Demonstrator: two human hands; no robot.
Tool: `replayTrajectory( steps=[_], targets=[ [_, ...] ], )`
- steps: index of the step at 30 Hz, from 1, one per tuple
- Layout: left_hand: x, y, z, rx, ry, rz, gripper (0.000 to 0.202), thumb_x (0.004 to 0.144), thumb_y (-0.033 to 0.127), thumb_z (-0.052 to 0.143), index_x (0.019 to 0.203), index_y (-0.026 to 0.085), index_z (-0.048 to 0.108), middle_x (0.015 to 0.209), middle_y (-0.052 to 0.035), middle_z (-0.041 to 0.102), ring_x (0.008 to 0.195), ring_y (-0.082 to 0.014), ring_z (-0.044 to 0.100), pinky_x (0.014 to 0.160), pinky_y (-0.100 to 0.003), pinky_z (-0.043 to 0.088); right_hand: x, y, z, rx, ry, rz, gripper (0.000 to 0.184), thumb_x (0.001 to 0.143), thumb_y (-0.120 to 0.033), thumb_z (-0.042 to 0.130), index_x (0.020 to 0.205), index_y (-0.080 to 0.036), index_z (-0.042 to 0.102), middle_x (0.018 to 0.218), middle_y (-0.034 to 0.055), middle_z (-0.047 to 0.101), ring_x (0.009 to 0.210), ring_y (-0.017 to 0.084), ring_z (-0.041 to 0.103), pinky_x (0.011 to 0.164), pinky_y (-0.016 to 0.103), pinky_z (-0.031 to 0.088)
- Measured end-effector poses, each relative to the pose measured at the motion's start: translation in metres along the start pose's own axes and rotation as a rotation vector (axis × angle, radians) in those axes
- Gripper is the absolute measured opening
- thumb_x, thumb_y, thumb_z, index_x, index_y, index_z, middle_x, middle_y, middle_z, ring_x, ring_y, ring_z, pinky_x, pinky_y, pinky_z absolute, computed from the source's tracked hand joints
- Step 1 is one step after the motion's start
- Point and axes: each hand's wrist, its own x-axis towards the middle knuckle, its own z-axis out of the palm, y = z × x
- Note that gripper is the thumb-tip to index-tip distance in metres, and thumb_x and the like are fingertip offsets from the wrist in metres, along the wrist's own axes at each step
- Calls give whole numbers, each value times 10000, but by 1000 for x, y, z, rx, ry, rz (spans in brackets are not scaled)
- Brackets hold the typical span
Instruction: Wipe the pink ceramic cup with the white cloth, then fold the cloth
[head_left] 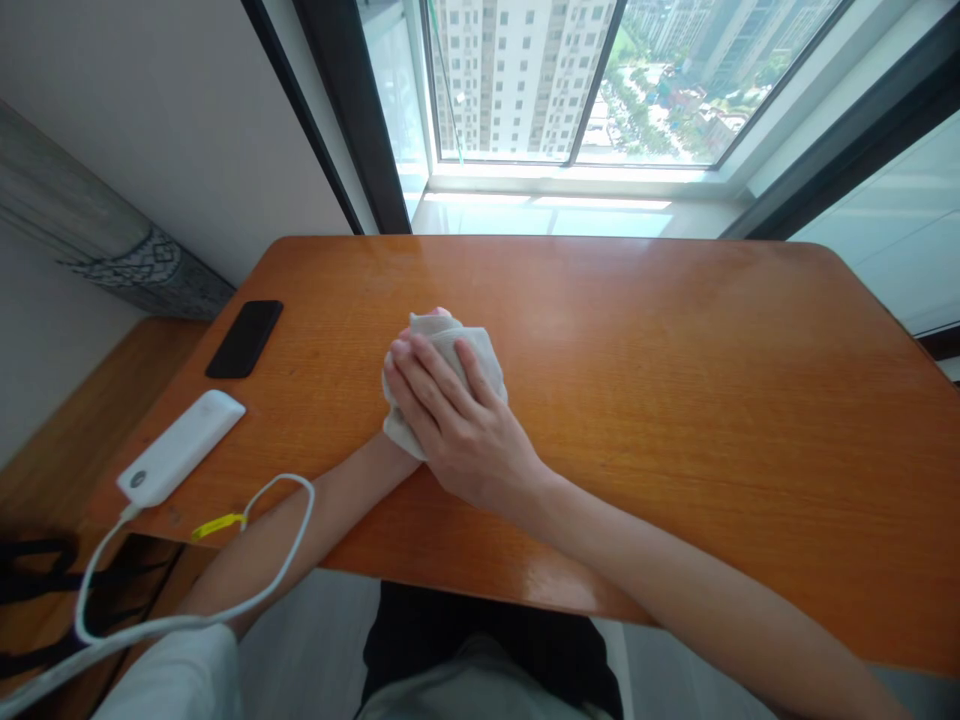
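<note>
White cloth (450, 335), mid-worktop (675, 400): my right grip (454, 430) closed over it, my left grip (400, 350) beneath, state unclear. Black phone (244, 340) at nine o'clock, white power bank (180, 447) at eight.

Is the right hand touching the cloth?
Touching. The head view shows the right hand pressed on top of the cloth, with its fingers spread across it.
</note>
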Motion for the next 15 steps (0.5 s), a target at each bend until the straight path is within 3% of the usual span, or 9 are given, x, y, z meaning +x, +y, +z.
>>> replayTrajectory(
  steps=[3, 6, 8, 10, 12, 15],
  targets=[
    [-8, 15, 3, 76, 55, 29, 617, 1181, 400, 567, 1739, 206, 388, 1920, -76, 17, 1737, -218, -275, 1413, -715, -140, 0, 1, 7, 24, -15, -34, 706, 1098, -78, 399, 1789, -154, 278, 1861, 76, 283, 1763, 237, 239, 1478, 560, 208],
    [-5, 30, 4, 86, -79, 139, 648, 1148, 362, 647, 1739, 238, 413, 1920, -27, 26, 1724, -189, -297, 1441, -584, -215, 0, 5, 5, 37, 61, 63, 746, 1098, -112, 434, 1810, -164, 218, 1859, 101, 282, 1765, 305, 212, 1463, 646, 186],
    [-10, 35, 3, 172, -149, 176, 605, 1172, 337, 594, 1743, 253, 415, 1912, 4, 9, 1729, -154, -274, 1460, -536, -209, -6, 4, 7, 18, 112, 107, 757, 1094, -127, 467, 1810, -146, 221, 1850, 128, 304, 1762, 338, 203, 1453, 672, 195],
    [-21, 36, 5, 257, -127, 189, 526, 1213, 307, 467, 1737, 272, 435, 1899, 28, -7, 1743, -133, -217, 1456, -566, -211, -15, 0, 13, -11, 118, 62, 739, 1083, -98, 475, 1794, -151, 279, 1832, 109, 352, 1755, 305, 244, 1457, 624, 231],
    [-30, 34, 9, 269, -28, 186, 518, 1217, 297, 435, 1736, 289, 434, 1899, 19, 0, 1746, -158, -191, 1434, -639, -217, -21, -1, 18, -34, 94, -32, 705, 1077, -66, 473, 1765, -159, 353, 1812, 73, 398, 1741, 245, 304, 1462, 549, 261],
    [-27, 34, 21, 398, 106, 202, 655, 1164, 395, 588, 1769, 282, 366, 1908, -105, 83, 1767, -268, -133, 1432, -747, -75, -16, 1, 17, -59, 124, -45, 670, 1095, -82, 467, 1753, -162, 379, 1809, 58, 410, 1728, 240, 346, 1471, 555, 208]
  ],
)
